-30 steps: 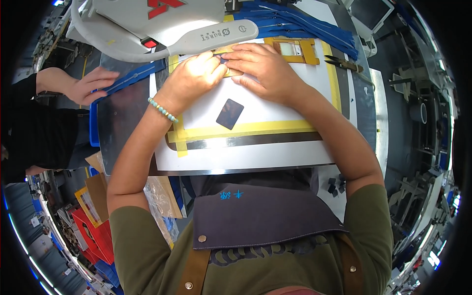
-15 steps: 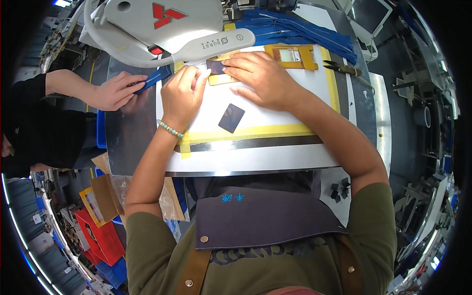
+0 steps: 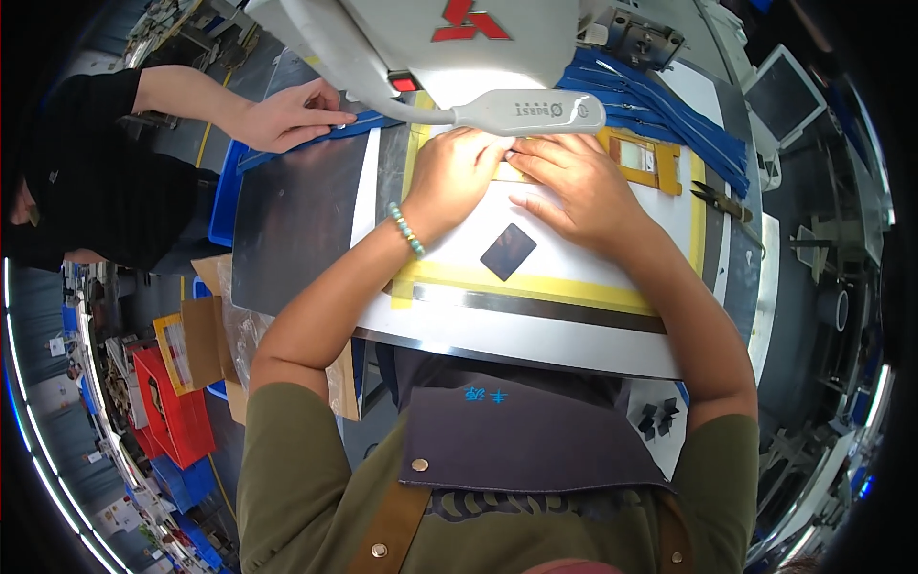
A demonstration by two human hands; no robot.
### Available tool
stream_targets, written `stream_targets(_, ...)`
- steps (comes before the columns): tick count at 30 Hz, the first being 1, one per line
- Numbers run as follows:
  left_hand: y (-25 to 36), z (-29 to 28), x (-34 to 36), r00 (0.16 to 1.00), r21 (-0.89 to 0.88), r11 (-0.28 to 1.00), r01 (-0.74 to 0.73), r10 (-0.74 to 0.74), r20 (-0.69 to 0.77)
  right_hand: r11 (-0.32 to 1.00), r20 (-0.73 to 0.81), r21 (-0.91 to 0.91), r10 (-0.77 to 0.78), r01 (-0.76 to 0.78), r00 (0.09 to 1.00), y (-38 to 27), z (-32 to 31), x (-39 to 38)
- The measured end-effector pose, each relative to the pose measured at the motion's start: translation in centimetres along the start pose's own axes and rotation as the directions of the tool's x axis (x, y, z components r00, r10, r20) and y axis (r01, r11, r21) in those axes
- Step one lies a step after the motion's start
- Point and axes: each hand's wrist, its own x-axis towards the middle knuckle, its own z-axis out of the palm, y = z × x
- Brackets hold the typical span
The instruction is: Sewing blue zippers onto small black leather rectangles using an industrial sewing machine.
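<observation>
My left hand point(image 3: 457, 182), a beaded bracelet at its wrist, rests at the far part of the white work surface point(image 3: 449, 258). Its fingers are bent and pressed together; whatever is between them is hidden. Close beside it lies my right hand point(image 3: 583, 191), fingers stretched forward and thumb apart, with the fingertips near the left hand's. The dark piece seen there earlier is now covered by my hands. Nearer to me, a loose dark rectangular piece point(image 3: 509, 252) lies flat on the white surface. A white lamp point(image 3: 531, 112) hangs just beyond my fingers.
The sewing machine point(image 3: 421, 48) stands behind the lamp. A yellow-framed template point(image 3: 643, 161), blue zippers point(image 3: 650, 105) and thread snips point(image 3: 722, 202) lie to the right. At left, a co-worker's hand point(image 3: 296, 117) touches a blue zipper strip point(image 3: 335, 132). Yellow tape point(image 3: 535, 285) borders the surface.
The view has swung, so the whole scene sits further right. My fingers have drawn together over the dark piece. The co-worker's hand has moved along the blue strip, which now shows at greater length.
</observation>
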Motion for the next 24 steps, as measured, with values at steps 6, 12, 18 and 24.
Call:
stream_targets(6, 0.7, 0.3, 0.3, 0.998, 0.062, 0.996, -0.062, 0.063, -0.012, 1.0, -0.063, -0.02, 0.008, -0.009, 0.998, -0.5, 0.3, 0.6)
stream_targets(12, 1.5, -1.6, -0.7, 0.921, 0.38, 0.851, -0.362, 0.389, 0.008, 0.999, -0.01, 0.007, 0.037, -0.037, 0.999, -0.4, 0.3, 0.0)
stream_targets(18, 1.8, -3.2, -1.8, 0.715, 0.506, 0.581, -0.638, 0.691, 0.107, 0.998, -0.119, -0.042, -0.043, 0.038, 0.992, -1.0, -0.4, 0.4)
stream_targets(24, 0.2, -4.1, -1.5, 0.763, 0.42, 0.676, -0.606, 0.643, 0.066, 0.999, -0.145, -0.017, -0.048, 0.046, 0.988, -1.0, -0.7, 0.3)
